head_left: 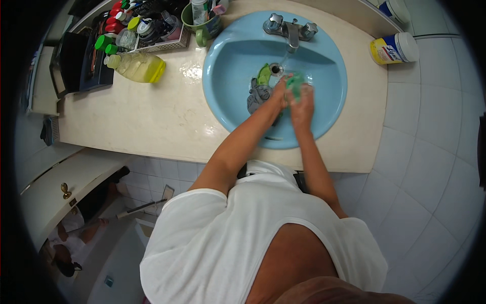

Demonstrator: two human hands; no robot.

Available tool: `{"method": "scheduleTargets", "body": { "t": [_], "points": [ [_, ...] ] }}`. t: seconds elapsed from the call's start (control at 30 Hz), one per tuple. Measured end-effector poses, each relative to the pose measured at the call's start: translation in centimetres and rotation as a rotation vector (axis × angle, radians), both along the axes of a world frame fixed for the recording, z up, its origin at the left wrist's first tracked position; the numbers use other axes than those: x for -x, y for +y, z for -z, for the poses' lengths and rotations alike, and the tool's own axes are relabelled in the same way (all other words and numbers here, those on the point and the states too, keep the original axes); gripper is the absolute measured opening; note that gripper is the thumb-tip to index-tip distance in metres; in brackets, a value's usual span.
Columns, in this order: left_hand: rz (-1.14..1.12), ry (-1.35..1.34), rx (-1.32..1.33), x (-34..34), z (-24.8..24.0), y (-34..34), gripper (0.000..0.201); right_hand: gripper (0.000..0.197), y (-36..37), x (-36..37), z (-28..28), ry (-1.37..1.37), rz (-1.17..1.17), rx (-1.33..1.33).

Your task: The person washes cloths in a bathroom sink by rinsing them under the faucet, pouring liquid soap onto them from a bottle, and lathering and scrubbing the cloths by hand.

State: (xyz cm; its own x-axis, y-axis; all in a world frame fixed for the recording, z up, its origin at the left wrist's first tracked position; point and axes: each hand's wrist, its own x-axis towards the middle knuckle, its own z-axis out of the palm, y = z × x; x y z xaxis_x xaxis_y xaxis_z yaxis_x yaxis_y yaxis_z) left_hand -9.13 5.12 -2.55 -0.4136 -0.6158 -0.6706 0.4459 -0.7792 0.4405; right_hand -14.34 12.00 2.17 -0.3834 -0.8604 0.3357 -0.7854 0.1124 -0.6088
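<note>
Over the blue sink (215,96), my left hand (280,93) and my right hand (305,99) are close together, closed on a green cloth (294,82). The cloth is smeared by motion, so its shape is hard to make out. Water comes from the metal faucet (292,36) just above my hands. Beside my left hand a bunched grey cloth (256,97) lies in the basin. A lime green cloth (264,74) rests between it and the drain (276,69). Something dark under my left forearm is mostly hidden.
On the counter (172,121) a bottle of yellow liquid (135,67) stands at left, near a basket (167,44) of bottles and a green mug (201,28). A wipes canister (394,49) is at right. Lower left, beyond a door (76,177), another person (76,223) holds a long-handled tool (139,208).
</note>
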Motion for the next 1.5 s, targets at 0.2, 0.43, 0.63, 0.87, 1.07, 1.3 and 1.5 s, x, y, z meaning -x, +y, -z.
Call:
{"method": "scheduleTargets", "body": {
  "t": [0.2,0.43,0.63,0.87,1.07,1.3,1.5],
  "points": [
    [0.077,0.058,0.148,-0.7,2.5,2.6,0.029,0.025,-1.9,1.0,1.7,0.016,0.134,-0.257],
    [-0.098,0.312,-0.221,-1.3,2.1,2.9,0.023,0.019,-1.3,-4.7,-2.5,-0.24,-0.014,-0.16],
    [0.127,0.036,0.144,1.7,1.0,-0.7,0.037,0.026,-3.5,7.0,2.8,-0.063,0.146,-0.072],
    [1.123,-1.074,1.324,-4.5,-3.2,-4.6,0.054,0.031,-3.0,10.5,2.8,0.459,-0.011,-0.393],
    [1.209,-1.258,1.232,-8.9,0.7,-2.4,0.054,0.028,-1.9,6.0,4.3,0.593,-0.289,-0.513],
    [0.764,-0.782,1.057,-10.2,-6.5,-2.6,0.046,0.035,-2.3,1.7,0.2,-0.691,-0.205,-0.193],
    [0.067,-0.225,0.692,-8.7,-9.4,-4.2,0.029,0.038,-0.9,1.4,4.2,-1.149,-0.204,-0.346]
  ]
}}
